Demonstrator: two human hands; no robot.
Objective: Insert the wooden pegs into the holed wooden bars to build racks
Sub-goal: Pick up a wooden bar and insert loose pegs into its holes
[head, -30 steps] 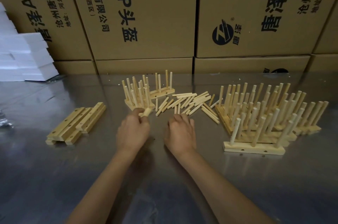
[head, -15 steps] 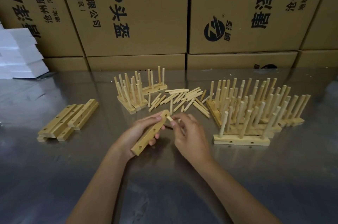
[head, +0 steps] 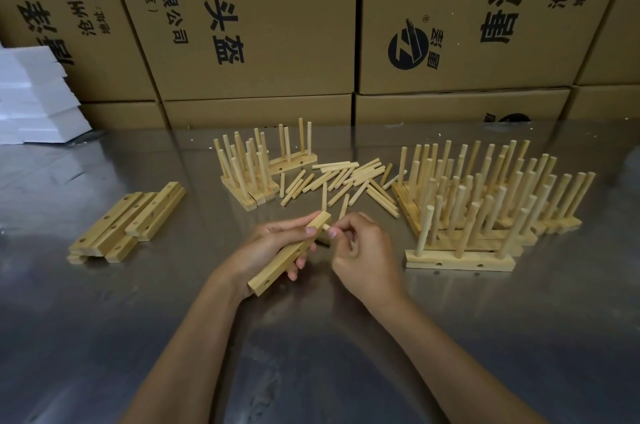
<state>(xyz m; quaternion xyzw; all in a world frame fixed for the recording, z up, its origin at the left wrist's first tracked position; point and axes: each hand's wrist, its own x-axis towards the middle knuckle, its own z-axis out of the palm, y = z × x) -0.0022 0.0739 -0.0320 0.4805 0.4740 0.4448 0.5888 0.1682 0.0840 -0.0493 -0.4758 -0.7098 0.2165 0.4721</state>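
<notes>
I've got the pale holed wooden bar (head: 290,253) gripped in my left hand (head: 268,248), tilted so its holes face my right hand (head: 363,250), which pinches a short light wooden peg (head: 326,227) at the far-end hole, spare pegs (head: 346,181) just beyond.

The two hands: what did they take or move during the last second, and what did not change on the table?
The left hand drew back from the small rack group and now grips a holed bar, lifted off the table. The right hand left the loose pegs and pinches one peg at the bar's far end. The spare bars, the finished racks and the boxes stayed as they were.
</notes>
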